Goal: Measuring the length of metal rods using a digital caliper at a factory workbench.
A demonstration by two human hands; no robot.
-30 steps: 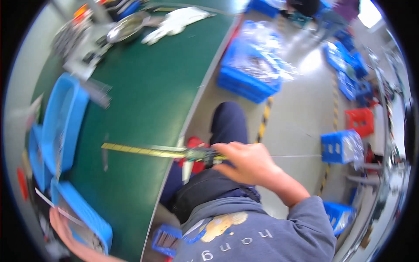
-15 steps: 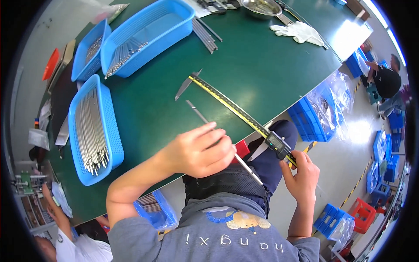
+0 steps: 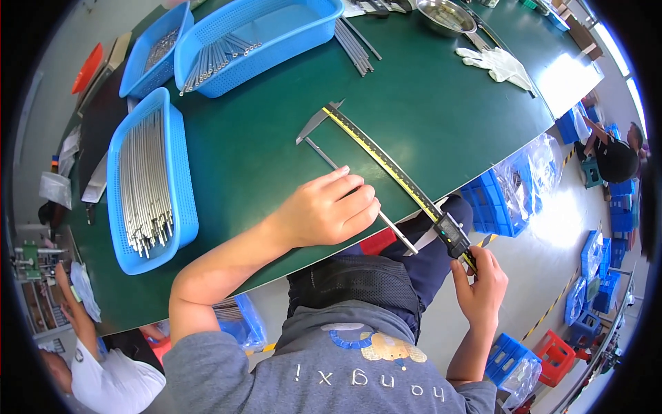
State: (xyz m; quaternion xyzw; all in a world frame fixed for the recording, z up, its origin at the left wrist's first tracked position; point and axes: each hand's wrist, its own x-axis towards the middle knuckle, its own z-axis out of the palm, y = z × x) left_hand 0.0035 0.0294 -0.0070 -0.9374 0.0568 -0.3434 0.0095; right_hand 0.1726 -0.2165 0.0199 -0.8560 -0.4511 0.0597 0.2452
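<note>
My left hand (image 3: 332,207) is closed around a thin metal rod (image 3: 395,228), which sticks out past both sides of the fist. The rod lies slanted alongside a long digital caliper (image 3: 381,154) with a yellow-edged scale. Its far end is at the caliper's fixed jaw; the near end is beside the sliding jaw, though contact at either end is hard to tell. My right hand (image 3: 481,288) grips the caliper at its near end, by the dark display unit. The rod's middle is hidden inside my left fist.
On the green table (image 3: 255,159), a blue basket (image 3: 185,207) of rods stands at the left. A larger blue basket (image 3: 276,58) and a smaller one (image 3: 141,81) are behind it. Loose rods (image 3: 353,48), a metal bowl (image 3: 448,15) and a white glove (image 3: 500,65) lie farther back.
The rod has come up to the caliper, its far end now at the fixed jaw instead of short of it. My view has shifted slightly, and both hands keep their holds.
</note>
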